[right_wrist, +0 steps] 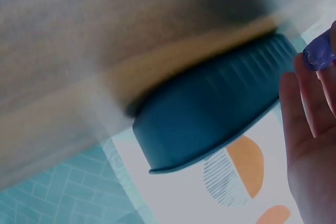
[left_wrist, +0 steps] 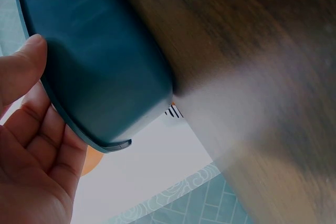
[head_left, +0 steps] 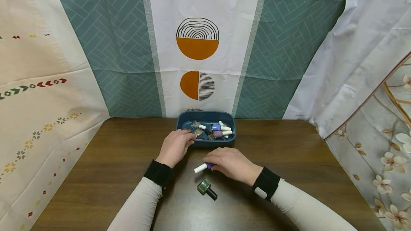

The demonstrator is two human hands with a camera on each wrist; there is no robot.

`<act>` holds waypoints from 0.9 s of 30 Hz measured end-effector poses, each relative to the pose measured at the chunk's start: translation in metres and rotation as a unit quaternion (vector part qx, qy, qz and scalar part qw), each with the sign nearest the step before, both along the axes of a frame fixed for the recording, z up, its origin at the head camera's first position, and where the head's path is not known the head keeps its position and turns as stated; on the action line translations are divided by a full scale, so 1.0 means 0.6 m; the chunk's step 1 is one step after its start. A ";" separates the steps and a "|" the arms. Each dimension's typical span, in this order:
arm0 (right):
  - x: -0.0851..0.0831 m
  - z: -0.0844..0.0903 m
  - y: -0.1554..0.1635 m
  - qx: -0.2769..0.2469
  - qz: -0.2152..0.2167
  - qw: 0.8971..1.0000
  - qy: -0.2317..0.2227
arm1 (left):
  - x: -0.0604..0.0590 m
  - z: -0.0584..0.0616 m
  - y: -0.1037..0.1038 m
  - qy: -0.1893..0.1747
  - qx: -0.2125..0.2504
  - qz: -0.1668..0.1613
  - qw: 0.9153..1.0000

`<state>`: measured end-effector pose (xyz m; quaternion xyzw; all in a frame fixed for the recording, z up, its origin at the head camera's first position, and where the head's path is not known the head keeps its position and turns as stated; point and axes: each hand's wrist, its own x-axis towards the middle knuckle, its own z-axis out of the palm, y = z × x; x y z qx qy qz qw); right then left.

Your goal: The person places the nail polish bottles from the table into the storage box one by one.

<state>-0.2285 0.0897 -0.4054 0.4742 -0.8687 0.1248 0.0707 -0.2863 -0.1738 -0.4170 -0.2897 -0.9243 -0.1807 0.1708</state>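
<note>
A purple nail polish bottle with a white cap (head_left: 200,168) is held in my right hand (head_left: 232,163), just in front of the blue bin (head_left: 212,144). The right wrist view shows the bottle's purple base (right_wrist: 317,53) by the fingertips. My left hand (head_left: 176,144) reaches over the bin's front left rim, its fingers bent inside; whether they grip a bottle is hidden. In the left wrist view, the thumb (left_wrist: 29,61) overlaps the rim. A green nail polish bottle with a black cap (head_left: 204,186) lies on the table, nearer to me than both hands.
Several nail polish bottles lie in the bin, among them a blue one (head_left: 216,127) and a mauve one (head_left: 218,134) with pale caps, and a glittery one (head_left: 195,124). The bin stands at the wooden table's (head_left: 128,152) back edge, against a patterned curtain (head_left: 199,92).
</note>
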 end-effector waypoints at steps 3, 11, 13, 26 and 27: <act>-0.003 0.011 0.001 -0.002 -0.003 1.000 0.018 | 0.000 0.001 0.000 -0.003 0.001 0.001 1.000; -0.015 0.031 0.002 -0.017 -0.042 0.995 0.086 | 0.001 0.000 0.000 0.007 0.004 -0.002 1.000; -0.018 0.035 0.001 -0.019 -0.062 0.993 0.094 | 0.001 0.000 0.001 0.008 0.005 -0.003 1.000; -0.049 0.053 0.004 -0.050 -0.161 0.981 0.098 | 0.002 0.001 0.000 0.002 0.002 0.000 1.000; -0.052 0.053 0.005 -0.047 -0.165 0.980 0.099 | 0.001 0.000 0.000 0.004 0.003 -0.001 1.000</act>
